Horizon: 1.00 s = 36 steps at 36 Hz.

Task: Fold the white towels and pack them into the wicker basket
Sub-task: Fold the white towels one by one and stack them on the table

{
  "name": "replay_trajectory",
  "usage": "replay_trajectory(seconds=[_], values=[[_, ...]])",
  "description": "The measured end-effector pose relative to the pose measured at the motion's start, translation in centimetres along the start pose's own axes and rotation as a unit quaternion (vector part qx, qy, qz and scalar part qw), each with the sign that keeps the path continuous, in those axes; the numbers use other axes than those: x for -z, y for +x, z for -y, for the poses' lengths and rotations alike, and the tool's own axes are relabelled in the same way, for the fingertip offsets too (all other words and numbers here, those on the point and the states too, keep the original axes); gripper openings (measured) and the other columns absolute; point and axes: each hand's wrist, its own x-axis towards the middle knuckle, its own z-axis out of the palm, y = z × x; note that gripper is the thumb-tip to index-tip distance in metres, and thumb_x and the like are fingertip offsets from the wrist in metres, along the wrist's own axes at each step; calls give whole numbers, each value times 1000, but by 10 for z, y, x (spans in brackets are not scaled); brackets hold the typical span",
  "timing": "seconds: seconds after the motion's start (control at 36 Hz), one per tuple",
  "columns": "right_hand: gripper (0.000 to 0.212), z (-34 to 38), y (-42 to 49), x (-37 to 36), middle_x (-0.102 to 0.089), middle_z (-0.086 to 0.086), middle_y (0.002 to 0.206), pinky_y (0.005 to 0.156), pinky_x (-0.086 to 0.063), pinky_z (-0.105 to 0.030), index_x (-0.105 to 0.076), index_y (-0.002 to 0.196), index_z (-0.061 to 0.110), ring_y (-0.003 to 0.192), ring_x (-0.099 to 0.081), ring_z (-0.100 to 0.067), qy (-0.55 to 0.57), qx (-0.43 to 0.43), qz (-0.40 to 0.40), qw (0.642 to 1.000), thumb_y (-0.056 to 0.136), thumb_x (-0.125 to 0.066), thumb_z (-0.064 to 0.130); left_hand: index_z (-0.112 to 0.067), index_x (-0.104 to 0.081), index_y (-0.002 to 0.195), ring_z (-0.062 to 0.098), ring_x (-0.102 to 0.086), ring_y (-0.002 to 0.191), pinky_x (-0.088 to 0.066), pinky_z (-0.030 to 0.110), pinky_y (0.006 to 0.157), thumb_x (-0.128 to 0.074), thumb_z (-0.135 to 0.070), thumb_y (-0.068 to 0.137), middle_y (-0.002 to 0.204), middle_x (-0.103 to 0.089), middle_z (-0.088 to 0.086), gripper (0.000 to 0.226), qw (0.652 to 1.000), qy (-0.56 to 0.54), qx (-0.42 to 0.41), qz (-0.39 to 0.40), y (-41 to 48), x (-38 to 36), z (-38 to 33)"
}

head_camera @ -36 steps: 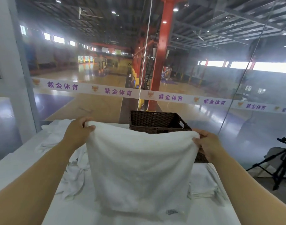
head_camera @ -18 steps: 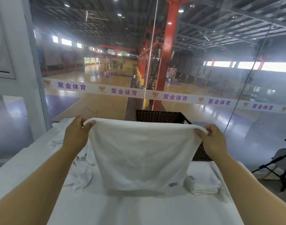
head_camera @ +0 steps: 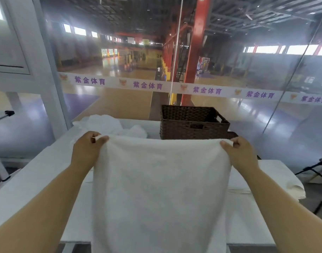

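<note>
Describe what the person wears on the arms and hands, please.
Left forearm and right forearm are bare: no sleeves, watch or bracelet. The left hand and right hand wear no gloves. A small band, perhaps a ring, shows on one left finger.

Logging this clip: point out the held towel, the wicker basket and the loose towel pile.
held towel [head_camera: 160, 189], head view, middle of the hanging cloth
wicker basket [head_camera: 174, 132], head view, near woven wall
loose towel pile [head_camera: 105, 123], head view, top of the heap

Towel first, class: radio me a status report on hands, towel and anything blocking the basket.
Left hand and right hand each pinch a top corner. White towel hangs spread between them. Wicker basket behind it, nothing seen blocking.
</note>
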Motion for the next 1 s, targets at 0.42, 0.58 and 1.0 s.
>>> replay_trajectory(seconds=[0.42,0.58,1.0], values=[[20,-89,0,-73,-66,-6,65,70,-55,-44,-55,74,21,65,-67,-27,-10,-153,78,985,80,-74,22,-11,-63,83,17,-61,64,-45,24,64,-66,-27,86,73,-65,8,17,988,11,115,101,-16,-64,68],[8,-109,28,-104,-70,-10,79,75,-57,-40,-63,84,16,66,-67,-21,15,-184,70,980,83,-71,17,-14,-65,80,28,-67,76,-53,42,84,-67,-22,85,74,-68,7,10,982,-24,145,120,11,-93,87],[68,-126,117,-186,-48,-2,141,107,-39,-40,-41,142,15,126,-50,-20,-58,-205,136,967,83,-73,25,-16,-58,122,11,-52,118,-35,9,90,-70,-15,84,122,-56,-4,40,954,-79,165,237,115,-187,106]])
